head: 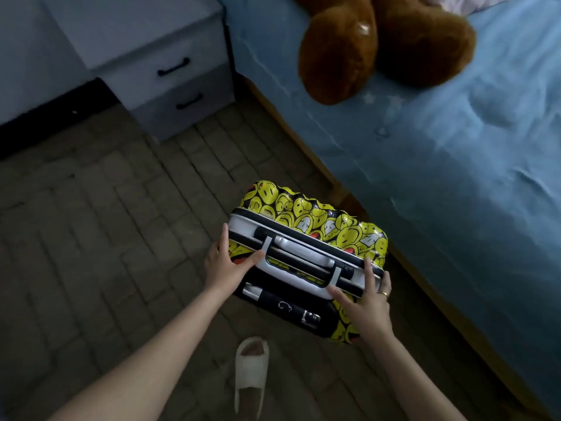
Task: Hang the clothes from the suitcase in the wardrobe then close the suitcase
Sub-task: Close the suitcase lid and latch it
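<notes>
The yellow smiley-print hard-shell suitcase (309, 226) looks like glossy moulded plastic, its grey pull handle (299, 256) smooth with metallic-looking posts. The brown teddy bear (379, 47) is shaggy plush on a matt, wrinkled blue cloth bedsheet (455, 153). The dull brick-patterned floor (106, 208) looks rough, the grey drawer cabinet (170, 86) matt, the white slipper (250, 372) soft cloth.

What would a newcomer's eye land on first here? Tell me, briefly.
First, the yellow smiley-print suitcase standing closed on the floor beside the bed, with the left hand and right hand touching its top corners. Next, the big brown teddy bear lying on the blue bedsheet above.
</notes>
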